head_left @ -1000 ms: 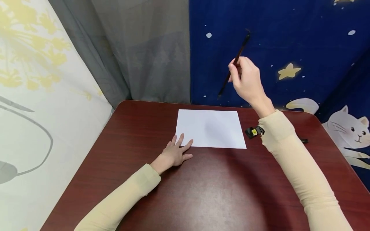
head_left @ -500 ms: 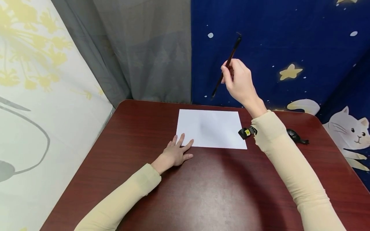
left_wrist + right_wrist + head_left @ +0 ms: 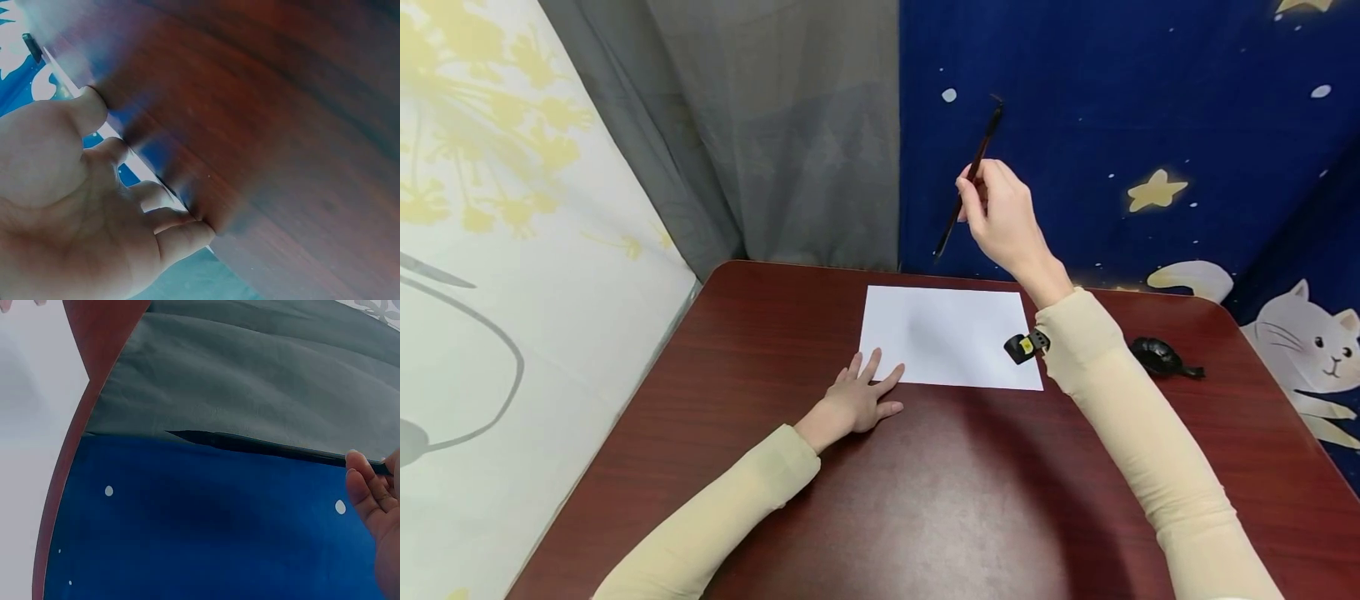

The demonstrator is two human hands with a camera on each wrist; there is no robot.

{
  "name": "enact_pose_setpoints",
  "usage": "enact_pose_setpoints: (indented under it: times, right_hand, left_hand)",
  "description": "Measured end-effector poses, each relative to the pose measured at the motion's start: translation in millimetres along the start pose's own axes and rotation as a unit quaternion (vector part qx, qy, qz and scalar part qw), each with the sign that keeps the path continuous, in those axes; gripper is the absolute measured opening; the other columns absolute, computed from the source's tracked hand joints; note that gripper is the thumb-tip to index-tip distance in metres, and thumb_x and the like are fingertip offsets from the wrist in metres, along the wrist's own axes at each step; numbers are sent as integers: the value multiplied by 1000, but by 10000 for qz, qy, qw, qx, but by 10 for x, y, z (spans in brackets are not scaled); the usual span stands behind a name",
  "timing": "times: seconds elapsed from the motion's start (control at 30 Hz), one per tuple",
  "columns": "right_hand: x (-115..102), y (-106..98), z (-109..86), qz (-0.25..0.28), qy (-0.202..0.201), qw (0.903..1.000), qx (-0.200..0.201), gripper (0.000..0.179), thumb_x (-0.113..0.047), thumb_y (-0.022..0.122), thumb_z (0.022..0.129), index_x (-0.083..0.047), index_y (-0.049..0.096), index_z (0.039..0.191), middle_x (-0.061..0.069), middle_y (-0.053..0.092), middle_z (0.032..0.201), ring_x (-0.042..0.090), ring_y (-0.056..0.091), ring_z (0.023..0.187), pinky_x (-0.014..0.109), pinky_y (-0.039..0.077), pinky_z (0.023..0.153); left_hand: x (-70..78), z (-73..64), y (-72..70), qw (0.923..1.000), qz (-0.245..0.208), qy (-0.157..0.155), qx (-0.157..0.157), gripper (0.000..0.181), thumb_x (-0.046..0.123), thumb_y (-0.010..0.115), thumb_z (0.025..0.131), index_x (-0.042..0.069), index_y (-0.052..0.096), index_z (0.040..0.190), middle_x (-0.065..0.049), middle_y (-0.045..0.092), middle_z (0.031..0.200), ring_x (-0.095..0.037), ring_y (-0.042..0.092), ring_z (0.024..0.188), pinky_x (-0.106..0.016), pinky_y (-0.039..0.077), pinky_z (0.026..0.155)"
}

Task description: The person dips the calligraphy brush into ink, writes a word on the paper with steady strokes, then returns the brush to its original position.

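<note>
Blue curtain (image 3: 1037,50) and red-brown table (image 3: 760,333): brush (image 3: 250,444) held clear of the paper (image 3: 951,329)

Grey curtain (image 3: 805,125) is hanging beside the blue one, both behind the table's far edge. White paper is lying flat near that edge, showing no marks, only a soft shadow. Black leaf-like object (image 3: 1157,357) is sitting to the paper's right; cannot tell what it is.

Right hand (image 3: 1003,208): thumb and fingertips are pinching the brush around mid-shaft. Brush is slanting in the air, pointed tip lowermost, touching nothing but the hand. Left hand (image 3: 855,402): fingers are lying spread and nearly straight, tips resting at the paper's near left corner.

Handling, by judgement: brush is looking light, its slim shaft stiff and probably smooth enough to roll between the fingers. Tip is likely soft and easily splayed; wet or dry, cannot tell. Best hold: mid-shaft or slightly lower, by the fingertips, keeping off the hairs. Paper is looking thin and light, apt to slide or crease; flat fingers near a corner are probably suiting it better than a pinch.
</note>
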State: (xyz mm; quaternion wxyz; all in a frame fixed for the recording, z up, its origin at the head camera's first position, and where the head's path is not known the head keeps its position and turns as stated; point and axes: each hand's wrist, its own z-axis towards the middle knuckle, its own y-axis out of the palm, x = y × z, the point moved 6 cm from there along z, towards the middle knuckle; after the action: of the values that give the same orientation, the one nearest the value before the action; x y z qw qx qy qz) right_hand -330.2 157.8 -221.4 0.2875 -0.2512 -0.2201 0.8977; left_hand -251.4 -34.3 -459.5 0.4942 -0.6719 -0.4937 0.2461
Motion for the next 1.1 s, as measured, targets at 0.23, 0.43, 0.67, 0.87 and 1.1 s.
enact_pose_setpoints:
  times: [0.23, 0.43, 0.67, 0.87, 1.1]
  right_hand:
    - [-9, 124, 41, -78, 127, 9998, -153, 23, -12, 50, 107, 8, 60, 109, 19, 58, 93, 23, 62, 72, 27, 49, 66]
    - [14, 215, 43, -21, 255, 9992, -316, 23, -13, 50, 108, 7, 59, 110, 19, 58, 94, 25, 63, 74, 28, 49, 67]
    - [45, 289, 22, -4, 340, 9987, -374, 22, -13, 50, 108, 7, 59, 110, 19, 58, 94, 24, 64, 74, 31, 52, 68]
    - [29, 424, 32, 148, 339, 9984, -430, 21, -12, 49, 108, 7, 59, 109, 19, 58, 94, 24, 63, 74, 34, 54, 69]
    - [16, 631, 38, 281, 392, 9965, -681, 22, -13, 48, 108, 6, 59, 111, 19, 57, 95, 23, 64, 74, 34, 55, 66]
  left_hand:
    - [-15, -4, -10, 10000, 47, -19, -16, 65, 54, 36, 106, 35, 13, 163, -8, -4, 170, -36, -2, 154, -47, 14, 123]
    - [-12, -11, -3, 10000, 47, -21, 6, 64, 54, 36, 106, 34, 13, 164, -9, -3, 170, -36, -1, 154, -47, 14, 123]
    - [5, -31, -19, 10000, -15, -27, -35, 65, 54, 36, 106, 35, 12, 163, -8, -5, 170, -35, -3, 154, -47, 13, 123]
    - [-23, -31, -15, 10000, 25, -70, -28, 65, 54, 36, 106, 34, 13, 164, -8, -3, 170, -35, -1, 154, -47, 15, 123]
    - [-36, -53, -22, 9999, 67, -81, -51, 65, 53, 36, 107, 34, 13, 164, -8, -3, 170, -36, -1, 154, -47, 15, 123]
